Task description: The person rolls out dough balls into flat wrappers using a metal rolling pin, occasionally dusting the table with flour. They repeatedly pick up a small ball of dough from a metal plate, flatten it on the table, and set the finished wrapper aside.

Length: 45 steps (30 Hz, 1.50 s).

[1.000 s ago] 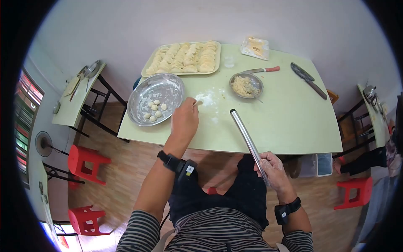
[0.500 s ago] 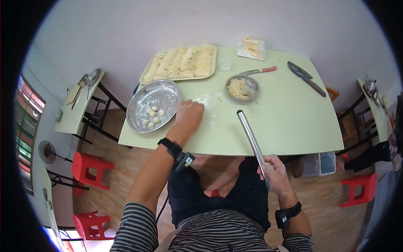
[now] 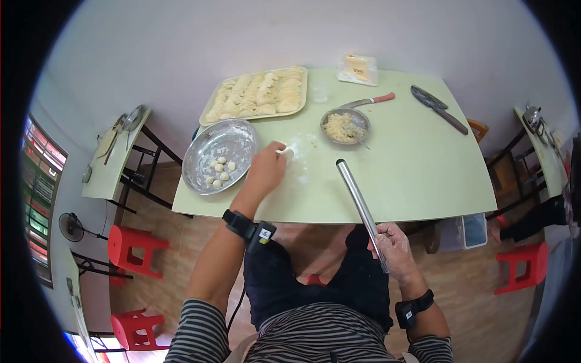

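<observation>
Left hand [image 3: 265,171] is out over the counter [image 3: 417,175], fingers drawn together on a small pale dough piece [image 3: 287,153] at the edge of the floured patch [image 3: 302,148]; the piece peeks out just past the fingertips, so it reads as a pinch, though the underside of the grip is hidden. Right hand [image 3: 392,245] sits low, off the near edge of the counter, fist wrapped round the bottom end of the metal rolling pin [image 3: 358,202]. The pin's long axis runs away from the body, tilted up and slightly left, its far tip hanging over the counter to the right of the dough piece and well apart from it. So the dough lies left and beyond the pin's tip, far nearer the left hand. More dough balls [image 3: 219,171] rest in the steel basin [image 3: 206,142] just left of that hand. Filling bowl [image 3: 345,126] and the dumpling tray [image 3: 257,97] sit further back. Whether the pin's tip touches the counter is hard to tell.
</observation>
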Each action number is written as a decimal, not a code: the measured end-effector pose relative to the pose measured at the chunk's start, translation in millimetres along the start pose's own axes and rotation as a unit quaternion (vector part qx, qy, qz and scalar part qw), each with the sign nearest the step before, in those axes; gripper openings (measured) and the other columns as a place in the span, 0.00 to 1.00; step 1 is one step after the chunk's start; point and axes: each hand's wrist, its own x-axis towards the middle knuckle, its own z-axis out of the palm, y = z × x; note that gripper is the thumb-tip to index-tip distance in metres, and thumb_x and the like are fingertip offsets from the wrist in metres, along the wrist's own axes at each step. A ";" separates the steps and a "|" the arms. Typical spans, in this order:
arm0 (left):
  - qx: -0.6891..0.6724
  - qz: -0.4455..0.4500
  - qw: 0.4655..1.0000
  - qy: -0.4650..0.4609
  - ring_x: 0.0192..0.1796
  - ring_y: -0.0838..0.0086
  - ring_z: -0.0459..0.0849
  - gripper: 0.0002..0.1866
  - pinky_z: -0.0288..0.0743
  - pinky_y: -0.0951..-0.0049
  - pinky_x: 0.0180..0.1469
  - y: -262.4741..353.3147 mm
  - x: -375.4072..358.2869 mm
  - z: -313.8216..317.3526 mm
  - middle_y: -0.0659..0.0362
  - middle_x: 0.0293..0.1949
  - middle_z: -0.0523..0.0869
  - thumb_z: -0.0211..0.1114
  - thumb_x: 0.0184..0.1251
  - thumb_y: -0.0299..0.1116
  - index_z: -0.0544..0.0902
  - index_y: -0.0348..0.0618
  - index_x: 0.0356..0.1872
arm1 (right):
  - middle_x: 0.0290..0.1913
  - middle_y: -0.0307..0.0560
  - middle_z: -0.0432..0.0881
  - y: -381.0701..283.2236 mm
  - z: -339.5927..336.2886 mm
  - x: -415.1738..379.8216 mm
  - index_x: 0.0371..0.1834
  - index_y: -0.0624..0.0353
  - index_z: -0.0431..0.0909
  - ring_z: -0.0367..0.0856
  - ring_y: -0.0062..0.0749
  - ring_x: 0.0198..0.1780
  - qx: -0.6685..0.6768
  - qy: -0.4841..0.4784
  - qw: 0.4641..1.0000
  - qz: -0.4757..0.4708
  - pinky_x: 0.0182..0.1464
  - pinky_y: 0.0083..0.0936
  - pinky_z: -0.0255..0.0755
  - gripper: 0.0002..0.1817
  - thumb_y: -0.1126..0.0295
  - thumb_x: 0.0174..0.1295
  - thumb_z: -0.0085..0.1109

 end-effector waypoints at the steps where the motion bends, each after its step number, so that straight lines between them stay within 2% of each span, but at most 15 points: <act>1: -0.209 -0.064 0.976 0.011 0.41 0.61 0.91 0.11 0.82 0.63 0.41 2.4 0.9 -4.5 0.49 0.46 0.91 0.62 0.71 0.29 0.81 0.35 0.49 | 0.34 0.41 0.84 0.5 -1.4 -1.7 0.53 0.62 0.77 0.77 0.16 0.30 -0.002 -0.003 1.000 -0.007 0.32 0.16 0.72 0.12 0.66 0.75 0.57; 2: -0.408 -0.127 0.904 0.021 0.33 0.67 0.91 0.11 0.82 0.69 0.36 4.5 0.2 -7.4 0.48 0.43 0.90 0.64 0.71 0.29 0.81 0.33 0.49 | 0.34 0.41 0.84 1.0 -2.8 -2.4 0.53 0.62 0.77 0.77 0.16 0.30 -0.002 -0.002 1.000 -0.005 0.32 0.16 0.72 0.12 0.66 0.75 0.57; 3: -0.409 -0.128 0.903 0.020 0.33 0.67 0.91 0.11 0.82 0.69 0.36 7.2 -1.7 -8.5 0.48 0.43 0.90 0.64 0.71 0.29 0.81 0.33 0.49 | 0.34 0.41 0.84 1.1 -4.7 -2.2 0.53 0.62 0.77 0.77 0.16 0.30 -0.008 0.004 1.000 -0.001 0.32 0.16 0.72 0.11 0.66 0.75 0.57; 5: -0.544 -0.175 0.815 -0.088 0.32 0.72 0.89 0.13 0.79 0.71 0.33 15.0 -4.6 -7.7 0.52 0.38 0.90 0.66 0.72 0.31 0.80 0.34 0.51 | 0.34 0.41 0.84 -0.6 -7.9 -1.5 0.52 0.62 0.77 0.77 0.16 0.29 -0.018 0.010 1.000 0.001 0.32 0.16 0.72 0.11 0.67 0.75 0.57; 9: -0.544 -0.168 0.812 -0.129 0.29 0.75 0.87 0.13 0.73 0.75 0.26 35.2 -17.7 7.4 0.55 0.35 0.89 0.67 0.72 0.31 0.79 0.35 0.51 | 0.33 0.42 0.83 -3.1 -11.2 -2.0 0.52 0.63 0.76 0.77 0.17 0.29 -0.031 0.025 0.999 -0.016 0.33 0.16 0.72 0.14 0.63 0.75 0.57; 11: -0.406 -0.105 0.897 -0.137 0.29 0.75 0.86 0.14 0.75 0.74 0.29 39.7 -25.2 13.8 0.53 0.35 0.90 0.67 0.71 0.31 0.79 0.33 0.52 | 0.33 0.42 0.83 -3.4 -13.0 -3.0 0.52 0.63 0.76 0.77 0.17 0.29 -0.039 0.028 0.999 -0.018 0.33 0.16 0.72 0.14 0.63 0.75 0.57; 12: -0.408 -0.106 0.896 -0.137 0.29 0.75 0.86 0.14 0.75 0.74 0.29 40.5 -29.7 14.5 0.53 0.35 0.90 0.67 0.71 0.31 0.79 0.33 0.52 | 0.33 0.41 0.83 -3.6 -13.6 -3.0 0.52 0.63 0.76 0.77 0.17 0.29 -0.048 0.028 0.998 -0.013 0.33 0.16 0.72 0.13 0.64 0.75 0.57; 15: -0.223 -0.066 0.972 -0.028 0.37 0.59 0.89 0.19 0.81 0.66 0.44 38.8 -43.4 12.2 0.45 0.38 0.90 0.65 0.71 0.31 0.79 0.34 0.59 | 0.34 0.41 0.83 -4.4 -15.1 -1.9 0.52 0.63 0.76 0.76 0.17 0.30 -0.090 0.030 0.995 -0.012 0.33 0.16 0.72 0.13 0.65 0.74 0.58; 19: -0.155 0.029 0.986 0.045 0.55 0.49 0.86 0.23 0.78 0.60 0.58 22.1 -60.7 21.2 0.43 0.54 0.88 0.63 0.73 0.33 0.77 0.38 0.66 | 0.36 0.41 0.83 -7.1 -14.5 1.9 0.53 0.62 0.76 0.77 0.16 0.33 -0.157 0.027 0.984 -0.081 0.35 0.17 0.74 0.12 0.67 0.74 0.59; 21: -0.031 0.149 0.988 0.040 0.73 0.44 0.72 0.26 0.66 0.50 0.71 29.5 -74.3 21.2 0.47 0.71 0.78 0.61 0.76 0.37 0.74 0.41 0.72 | 0.36 0.41 0.82 -10.0 -13.1 6.0 0.53 0.64 0.76 0.77 0.18 0.35 -0.174 0.024 0.980 -0.092 0.39 0.20 0.74 0.12 0.68 0.73 0.60; 24: -0.028 0.167 0.984 -0.059 0.81 0.42 0.59 0.29 0.55 0.43 0.76 40.0 -83.6 23.8 0.51 0.79 0.68 0.61 0.77 0.42 0.71 0.42 0.74 | 0.37 0.42 0.82 -18.6 -6.3 11.2 0.54 0.66 0.76 0.78 0.21 0.38 -0.219 0.019 0.967 -0.126 0.42 0.24 0.75 0.13 0.70 0.73 0.61; 32: -0.086 0.148 0.985 0.035 0.82 0.44 0.58 0.32 0.54 0.42 0.77 26.8 -103.0 25.3 0.48 0.80 0.65 0.61 0.77 0.42 0.67 0.41 0.77 | 0.40 0.54 0.85 -28.4 6.1 10.2 0.53 0.66 0.78 0.85 0.38 0.38 -0.333 -0.005 0.931 -0.152 0.42 0.31 0.79 0.12 0.72 0.70 0.62; 34: -0.061 0.165 0.983 0.060 0.83 0.46 0.57 0.33 0.54 0.42 0.77 24.3 -101.8 20.5 0.48 0.80 0.64 0.62 0.76 0.40 0.66 0.41 0.78 | 0.41 0.58 0.84 -35.7 14.2 9.3 0.52 0.65 0.79 0.85 0.50 0.38 -0.459 -0.014 0.858 -0.231 0.41 0.38 0.79 0.14 0.72 0.67 0.65; 37: 0.005 0.211 0.977 0.025 0.83 0.46 0.57 0.34 0.54 0.42 0.78 26.2 -98.3 14.9 0.48 0.81 0.62 0.61 0.76 0.43 0.66 0.41 0.78 | 0.37 0.57 0.82 -42.5 19.2 11.5 0.51 0.64 0.80 0.83 0.55 0.35 -0.540 -0.050 0.791 -0.284 0.38 0.43 0.78 0.14 0.71 0.64 0.66; 45: -0.018 0.219 0.973 -0.069 0.83 0.42 0.54 0.42 0.52 0.40 0.79 32.1 -73.3 16.8 0.45 0.83 0.56 0.60 0.76 0.55 0.59 0.37 0.80 | 0.41 0.56 0.78 -44.9 21.1 12.7 0.54 0.64 0.81 0.80 0.52 0.40 -0.609 0.027 0.747 -0.267 0.42 0.43 0.77 0.17 0.69 0.64 0.66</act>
